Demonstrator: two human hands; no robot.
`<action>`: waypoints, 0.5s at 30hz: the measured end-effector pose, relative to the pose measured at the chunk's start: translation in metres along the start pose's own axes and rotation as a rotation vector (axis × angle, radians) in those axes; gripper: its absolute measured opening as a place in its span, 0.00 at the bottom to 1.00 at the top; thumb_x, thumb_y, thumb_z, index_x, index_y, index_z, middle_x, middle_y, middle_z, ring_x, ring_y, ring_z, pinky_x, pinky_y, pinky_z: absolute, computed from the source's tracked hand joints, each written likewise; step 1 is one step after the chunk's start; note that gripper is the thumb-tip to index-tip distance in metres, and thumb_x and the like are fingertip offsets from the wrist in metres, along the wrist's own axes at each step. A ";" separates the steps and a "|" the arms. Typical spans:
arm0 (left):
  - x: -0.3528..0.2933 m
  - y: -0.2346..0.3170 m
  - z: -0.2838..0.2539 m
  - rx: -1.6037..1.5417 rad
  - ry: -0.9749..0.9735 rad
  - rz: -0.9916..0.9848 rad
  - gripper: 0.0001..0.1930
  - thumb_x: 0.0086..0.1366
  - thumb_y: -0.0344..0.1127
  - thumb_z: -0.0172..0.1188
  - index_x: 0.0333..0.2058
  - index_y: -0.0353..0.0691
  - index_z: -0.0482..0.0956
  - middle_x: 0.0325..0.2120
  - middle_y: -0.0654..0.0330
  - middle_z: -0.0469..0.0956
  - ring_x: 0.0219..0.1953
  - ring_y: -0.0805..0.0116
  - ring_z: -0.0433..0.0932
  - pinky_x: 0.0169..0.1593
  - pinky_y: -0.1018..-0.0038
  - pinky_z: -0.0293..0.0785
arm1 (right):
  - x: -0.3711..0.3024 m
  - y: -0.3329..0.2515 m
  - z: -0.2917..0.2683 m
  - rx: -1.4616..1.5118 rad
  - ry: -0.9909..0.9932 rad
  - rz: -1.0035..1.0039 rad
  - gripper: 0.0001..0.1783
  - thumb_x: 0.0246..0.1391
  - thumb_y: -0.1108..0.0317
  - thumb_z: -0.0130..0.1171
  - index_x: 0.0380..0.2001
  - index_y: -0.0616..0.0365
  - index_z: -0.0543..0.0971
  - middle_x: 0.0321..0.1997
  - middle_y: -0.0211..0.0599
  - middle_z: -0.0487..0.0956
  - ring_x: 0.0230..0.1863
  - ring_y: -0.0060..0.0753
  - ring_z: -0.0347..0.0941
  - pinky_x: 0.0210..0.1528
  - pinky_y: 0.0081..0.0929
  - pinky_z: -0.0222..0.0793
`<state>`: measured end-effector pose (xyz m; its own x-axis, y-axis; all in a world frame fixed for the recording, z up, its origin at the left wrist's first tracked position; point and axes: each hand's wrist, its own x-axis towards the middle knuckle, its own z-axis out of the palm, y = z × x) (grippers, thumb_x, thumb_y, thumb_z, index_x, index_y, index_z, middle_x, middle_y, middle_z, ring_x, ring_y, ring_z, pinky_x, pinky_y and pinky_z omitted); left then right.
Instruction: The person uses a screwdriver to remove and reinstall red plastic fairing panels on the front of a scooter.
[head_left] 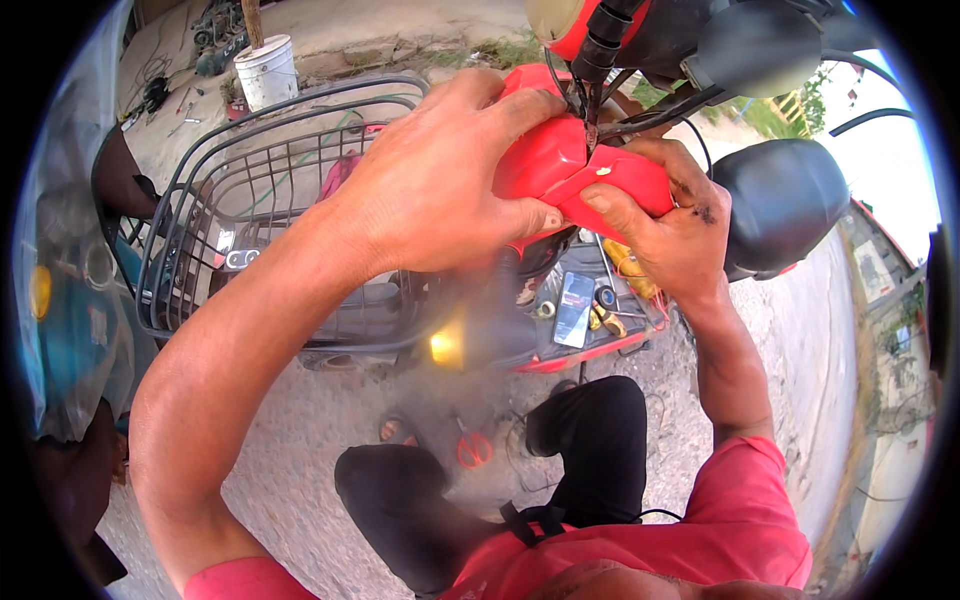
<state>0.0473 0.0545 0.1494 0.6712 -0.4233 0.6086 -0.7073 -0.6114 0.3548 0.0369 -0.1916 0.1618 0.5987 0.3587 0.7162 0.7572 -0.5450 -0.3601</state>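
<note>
Both hands grip a red plastic scooter cover [545, 165] near the handlebar. A seam runs across it, with a small pale chipped spot near the seam. My left hand [430, 180] closes over its left side, thumb along the lower edge. On the right end, my right hand [672, 215] pinches the shell between thumb and fingers; dark grease marks the knuckles. Dark wires [590, 105] come down into the gap between the two parts of the cover. What lies inside is hidden.
At the left is a black wire basket [195, 165]. On the red-edged footboard lie a phone [574, 310], a tape roll [605, 297] and a yellow bundle [627, 268]. A black mirror [785, 205] stands at right. Red-handled pliers [474, 450] lie on the ground; a white bucket [268, 75] stands behind.
</note>
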 end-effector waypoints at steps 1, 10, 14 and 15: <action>0.000 0.000 0.001 -0.002 0.008 0.012 0.43 0.51 0.51 0.76 0.65 0.42 0.70 0.58 0.44 0.71 0.59 0.43 0.75 0.60 0.56 0.75 | 0.000 0.001 0.000 -0.021 0.007 -0.017 0.22 0.49 0.69 0.79 0.43 0.68 0.81 0.36 0.36 0.86 0.36 0.18 0.80 0.43 0.23 0.78; 0.001 0.003 -0.003 -0.009 -0.022 -0.016 0.46 0.51 0.55 0.77 0.64 0.39 0.70 0.59 0.44 0.69 0.61 0.42 0.73 0.62 0.56 0.73 | -0.001 0.009 0.001 -0.124 0.105 -0.040 0.25 0.40 0.59 0.84 0.38 0.62 0.84 0.29 0.39 0.86 0.29 0.28 0.84 0.34 0.26 0.78; 0.002 0.004 -0.003 -0.021 -0.033 -0.031 0.46 0.50 0.53 0.79 0.64 0.38 0.70 0.59 0.44 0.69 0.61 0.43 0.73 0.62 0.57 0.74 | -0.001 0.012 0.000 -0.149 0.099 -0.052 0.26 0.40 0.58 0.84 0.38 0.61 0.84 0.28 0.41 0.86 0.28 0.30 0.84 0.33 0.27 0.78; 0.002 0.004 -0.003 -0.022 -0.030 -0.031 0.46 0.49 0.52 0.79 0.64 0.38 0.70 0.59 0.44 0.69 0.61 0.43 0.73 0.62 0.57 0.74 | 0.000 0.012 -0.001 -0.144 0.086 -0.045 0.25 0.40 0.58 0.83 0.38 0.61 0.84 0.28 0.41 0.85 0.28 0.30 0.84 0.33 0.27 0.78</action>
<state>0.0454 0.0533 0.1546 0.6991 -0.4243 0.5755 -0.6904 -0.6100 0.3889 0.0453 -0.1987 0.1578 0.5356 0.3222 0.7806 0.7340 -0.6347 -0.2417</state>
